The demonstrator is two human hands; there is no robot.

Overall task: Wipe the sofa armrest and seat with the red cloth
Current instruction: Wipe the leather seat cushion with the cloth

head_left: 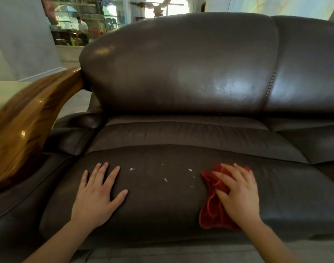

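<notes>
Our left hand [97, 194] lay flat, fingers released, on the seat [162, 205]; our right hand [238, 194] pressed the red cloth [209, 211] with spread fingers, apparently without gripping it.

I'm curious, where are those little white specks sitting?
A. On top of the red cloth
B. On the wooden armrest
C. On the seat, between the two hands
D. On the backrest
C: the white specks lie on the brown seat cushion, with the flat left hand on one side and the right hand pressing the red cloth on the other.
</notes>
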